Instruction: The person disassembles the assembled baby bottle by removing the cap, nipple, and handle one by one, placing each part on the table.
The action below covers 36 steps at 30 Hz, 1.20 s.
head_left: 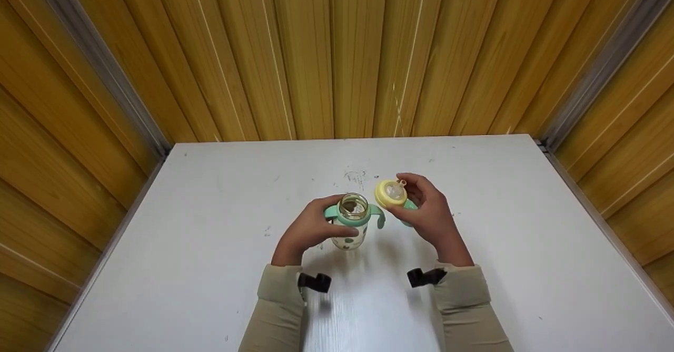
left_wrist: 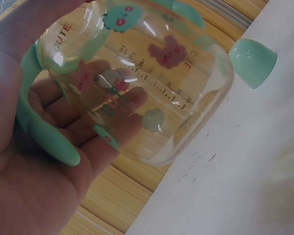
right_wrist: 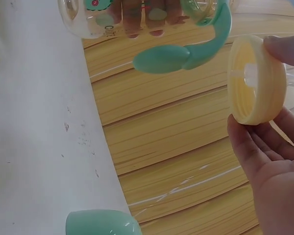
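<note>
A clear baby bottle (head_left: pixel 348 240) with green side handles and cartoon prints is gripped around its body by my left hand (head_left: pixel 313 226). Its mouth is uncovered and faces up, slightly tilted, in the head view. My right hand (head_left: pixel 433 212) pinches a yellow screw collar (head_left: pixel 385 195) with a clear spout by its rim. The collar is apart from the bottle, just right of a green handle (right_wrist: pixel 206 51). In the right wrist view its threaded hollow underside faces the bottle. A green dome-shaped cap (left_wrist: pixel 254 63) stands on the table, partly behind my right hand in the head view.
The white table (head_left: pixel 210 236) carries small dark scuffs. Wood-patterned walls (head_left: pixel 347 57) rise behind it and on both sides. Each sleeve cuff has a small black camera mount (head_left: pixel 316 282) on its inner side.
</note>
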Available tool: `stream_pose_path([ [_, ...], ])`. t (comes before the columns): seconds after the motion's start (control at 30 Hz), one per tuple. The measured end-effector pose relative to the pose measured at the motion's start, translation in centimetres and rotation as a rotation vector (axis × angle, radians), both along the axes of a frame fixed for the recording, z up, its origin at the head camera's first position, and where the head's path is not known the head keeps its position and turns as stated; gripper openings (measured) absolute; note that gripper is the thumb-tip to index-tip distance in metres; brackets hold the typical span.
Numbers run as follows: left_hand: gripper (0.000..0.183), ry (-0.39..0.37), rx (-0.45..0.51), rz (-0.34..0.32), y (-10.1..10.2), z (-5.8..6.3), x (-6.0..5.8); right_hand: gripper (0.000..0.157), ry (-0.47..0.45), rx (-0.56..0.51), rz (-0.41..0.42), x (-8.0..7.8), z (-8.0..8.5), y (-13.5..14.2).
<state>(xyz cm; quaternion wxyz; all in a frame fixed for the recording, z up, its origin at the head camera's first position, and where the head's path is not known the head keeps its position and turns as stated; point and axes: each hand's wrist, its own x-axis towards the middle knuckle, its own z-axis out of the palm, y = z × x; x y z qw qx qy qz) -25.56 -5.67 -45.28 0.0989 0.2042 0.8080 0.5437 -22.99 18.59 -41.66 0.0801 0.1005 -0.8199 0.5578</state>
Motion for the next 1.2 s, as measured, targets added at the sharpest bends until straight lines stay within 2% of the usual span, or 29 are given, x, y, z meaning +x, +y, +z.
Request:
stream_pose_path([
  [0.23, 0.067, 0.006, 0.005, -0.017, 0.0, 0.1, 0.0, 0.046, 0.021, 0.064, -0.005, 0.3, 0.3, -0.4],
  [0.47, 0.067, -0.002, 0.011, -0.020, -0.1, 0.0, 0.0, 0.055, -0.017, 0.082, -0.048, -1.6, -2.8, 0.5],
  [0.53, 0.067, -0.004, 0.012, -0.014, -0.2, 0.0, 0.0, 0.057, -0.047, 0.102, -0.061, -1.6, -2.9, 0.5],
  [0.87, 0.071, -0.046, -0.001, 0.081, -0.2, 0.0, -0.1, 0.056, -0.099, 0.163, -0.066, -2.0, -3.6, 0.3],
  [1.2, 0.076, -0.070, 0.050, 0.185, 0.0, 0.1, -0.2, 0.047, -0.129, 0.255, -0.079, -2.5, -4.7, 0.3],
])
